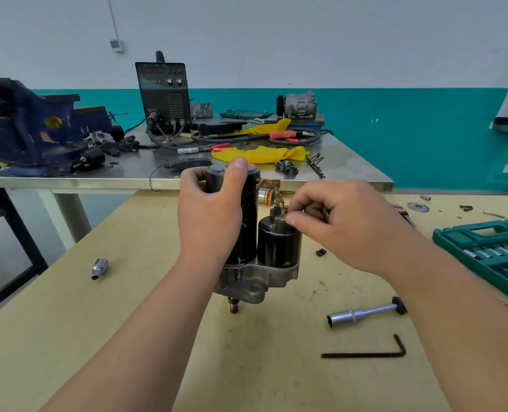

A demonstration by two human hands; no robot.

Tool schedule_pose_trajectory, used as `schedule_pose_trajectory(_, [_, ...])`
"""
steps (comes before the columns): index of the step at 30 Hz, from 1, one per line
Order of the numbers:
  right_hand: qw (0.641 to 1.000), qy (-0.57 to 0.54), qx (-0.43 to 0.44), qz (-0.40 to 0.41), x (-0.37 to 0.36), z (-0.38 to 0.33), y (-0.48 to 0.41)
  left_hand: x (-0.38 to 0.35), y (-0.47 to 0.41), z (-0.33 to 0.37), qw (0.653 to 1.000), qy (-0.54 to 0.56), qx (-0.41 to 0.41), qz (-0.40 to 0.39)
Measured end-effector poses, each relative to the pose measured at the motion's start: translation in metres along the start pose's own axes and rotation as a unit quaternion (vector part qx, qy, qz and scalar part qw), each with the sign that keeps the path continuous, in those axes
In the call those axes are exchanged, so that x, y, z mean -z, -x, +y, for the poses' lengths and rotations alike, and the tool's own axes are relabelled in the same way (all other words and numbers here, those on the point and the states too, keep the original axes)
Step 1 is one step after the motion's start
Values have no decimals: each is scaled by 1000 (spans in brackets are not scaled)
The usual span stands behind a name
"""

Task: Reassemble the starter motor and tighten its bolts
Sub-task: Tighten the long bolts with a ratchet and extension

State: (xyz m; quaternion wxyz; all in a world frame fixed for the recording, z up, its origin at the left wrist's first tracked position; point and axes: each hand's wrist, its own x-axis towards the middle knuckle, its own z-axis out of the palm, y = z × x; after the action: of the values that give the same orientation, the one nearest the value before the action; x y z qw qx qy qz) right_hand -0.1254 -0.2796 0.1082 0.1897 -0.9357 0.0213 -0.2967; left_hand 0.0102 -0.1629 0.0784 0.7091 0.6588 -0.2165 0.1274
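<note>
Fingers [301, 203] of the right hand [345, 224] are curling in tight, thumb and fingertips pinching at the brass terminal [280, 202] that is sticking up from the top of the solenoid [279, 246]. Whether a small part is sitting between them I cannot tell. The left hand [211, 209] is wrapping round the top of the starter motor [248, 221], with its thumb lying over the end cap and its other fingers gripping the far side of the black body.

The motor is standing upright, nose down, toward the far edge of the desk [157, 307], about midway between its left and right edges, with the solenoid sitting just beside the main body.

A socket extension [362, 314] and a hex key [365, 353] are lying nearer the front edge, right of the motor. A green socket case [490, 251] is lying open at the right edge, a washer [418, 207] is resting near the far right corner, and a loose socket [99, 268] is lying toward the left edge.

Beyond, a steel desk [128, 171] is carrying a blue vise [24, 126], a welder [165, 93] and yellow gloves [261, 154].
</note>
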Motion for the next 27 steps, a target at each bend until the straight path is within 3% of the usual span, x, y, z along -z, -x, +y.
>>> schedule_pose_trajectory(5, [978, 86, 142, 128, -12, 10, -4, 4, -3, 2, 1000, 7, 12, -6])
schedule_pose_trajectory(11, [939, 93, 209, 257, -26, 10, -6, 7, -6, 3, 999, 36, 35, -15])
schedule_pose_trajectory(16, [932, 71, 207, 288, -30, 8, -10, 7, -7, 1, 999, 35, 21, -33])
schedule_pose_trajectory(27, [949, 19, 206, 236, -46, 8, -16, 7, -11, -5, 998, 39, 13, -41])
